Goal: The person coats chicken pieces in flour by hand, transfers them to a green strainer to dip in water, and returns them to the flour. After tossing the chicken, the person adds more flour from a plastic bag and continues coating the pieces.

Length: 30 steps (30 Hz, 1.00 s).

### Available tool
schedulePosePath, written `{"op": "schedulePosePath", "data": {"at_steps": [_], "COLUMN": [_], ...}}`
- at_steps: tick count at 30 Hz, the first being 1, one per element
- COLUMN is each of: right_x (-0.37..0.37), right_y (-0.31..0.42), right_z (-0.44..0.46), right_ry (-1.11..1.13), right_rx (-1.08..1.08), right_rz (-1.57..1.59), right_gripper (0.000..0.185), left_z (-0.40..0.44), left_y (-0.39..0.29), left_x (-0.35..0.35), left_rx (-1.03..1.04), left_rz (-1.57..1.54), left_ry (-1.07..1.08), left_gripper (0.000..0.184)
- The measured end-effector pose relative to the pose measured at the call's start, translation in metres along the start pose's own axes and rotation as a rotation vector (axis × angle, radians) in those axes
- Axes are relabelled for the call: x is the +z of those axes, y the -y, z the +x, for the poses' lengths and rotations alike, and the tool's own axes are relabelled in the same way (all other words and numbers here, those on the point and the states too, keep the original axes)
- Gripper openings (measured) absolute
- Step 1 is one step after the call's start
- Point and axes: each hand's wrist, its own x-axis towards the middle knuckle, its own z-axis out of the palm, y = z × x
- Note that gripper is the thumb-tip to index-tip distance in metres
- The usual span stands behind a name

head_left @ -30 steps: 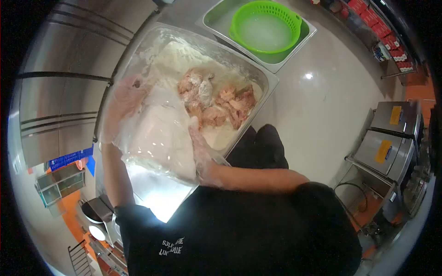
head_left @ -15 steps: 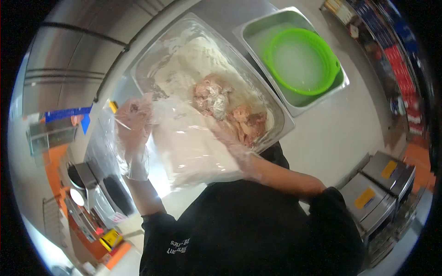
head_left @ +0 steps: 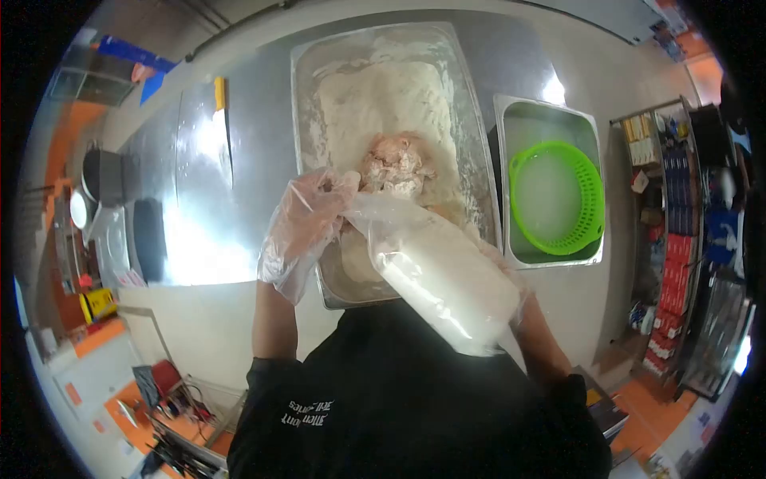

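Note:
A clear plastic bag of white powder (head_left: 447,275) is tilted over the near end of a large metal tray (head_left: 300,88), its narrow end toward the upper left. My left hand (head_left: 307,215), in a loose clear plastic glove, is closed on that narrow end. My right hand (head_left: 496,254) is at the bag's right side, gripping it from behind; most of its fingers are hidden. White flour (head_left: 383,96) covers the tray floor. Raw meat pieces (head_left: 396,164), partly dusted with flour, lie mid-tray, and the bag covers some of them.
Right of the tray stands a smaller metal pan (head_left: 548,120) with a green perforated basket (head_left: 594,199) in whitish liquid. A yellow-handled knife (head_left: 221,104) lies on the steel table (head_left: 191,191) to the left. A shelf of boxes (head_left: 678,239) is at the far right.
The view has turned and shifted. The bag has swung from lying broadly between my hands to a diagonal tilt, its full end at the lower right. My left hand has come over the tray's left edge.

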Motion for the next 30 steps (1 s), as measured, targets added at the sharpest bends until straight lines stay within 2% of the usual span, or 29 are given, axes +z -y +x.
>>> {"op": "schedulePosePath", "data": {"at_steps": [1,4,7,11,21,27,30], "right_x": [0.011,0.013,-0.004,-0.014,-0.037,-0.033,-0.029], "right_y": [-0.007,0.002,0.008,0.012,0.020,0.012,0.003], "right_z": [-0.003,0.000,0.006,0.011,0.050,0.068,0.070], "right_ry": [-0.031,-0.087,-0.204,-0.256,-0.132,-0.021,-0.049], "right_rx": [-0.053,-0.071,-0.153,-0.257,-0.691,-0.884,-0.990], "right_rz": [-0.041,-0.087,-0.298,-0.459,-0.615,-0.638,-0.741], "right_gripper": [0.043,0.043,0.043,0.043,0.042,0.042,0.041], "left_z": [0.001,-0.006,-0.014,-0.033,-0.048,-0.033,-0.026], "left_y": [0.003,0.003,0.021,0.028,0.014,-0.026,-0.052], "left_x": [0.004,0.010,0.013,0.009,0.012,0.022,0.030], "left_rx": [-0.069,-0.032,0.118,0.123,0.159,0.311,0.419], "left_rz": [-0.083,0.199,-0.192,-0.213,-0.043,0.137,0.248], "left_ry": [-0.016,0.003,0.040,-0.016,-0.080,-0.058,-0.040], "left_gripper": [0.019,0.018,0.019,0.019,0.021,0.022,0.022]}}
